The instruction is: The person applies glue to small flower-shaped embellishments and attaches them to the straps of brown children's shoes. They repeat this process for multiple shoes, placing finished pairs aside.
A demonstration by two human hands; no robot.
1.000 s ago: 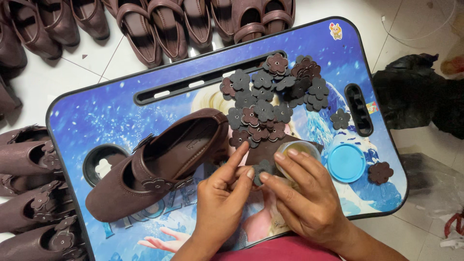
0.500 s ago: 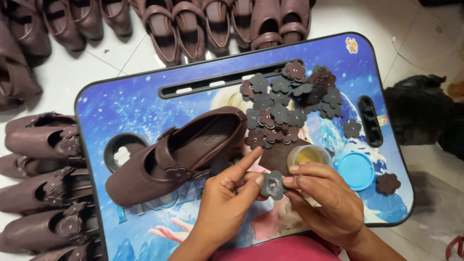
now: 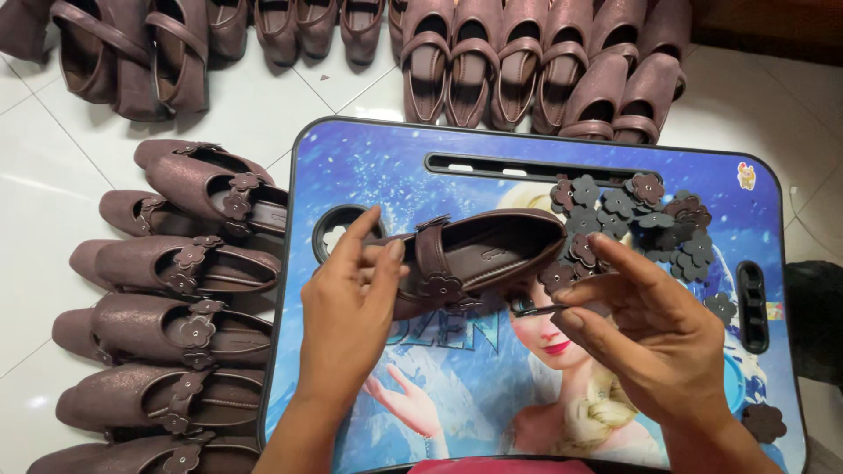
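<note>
Brown shoe (image 3: 474, 254) under left hand (image 3: 351, 307) fingertips

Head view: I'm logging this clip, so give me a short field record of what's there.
surface: blue lap tray on white tile floor
left hand: grips the brown shoe at its toe
right hand: pinches a thin dark piece by the shoe
shoe detail: flower on the strap
pile: loose flowers on the tray
left of tray: finished shoes

A shoe (image 3: 474, 254) lies on the lap tray (image 3: 369, 158), flower pieces (image 3: 632, 219) to its right, finished shoes (image 3: 176, 325) left.
</note>
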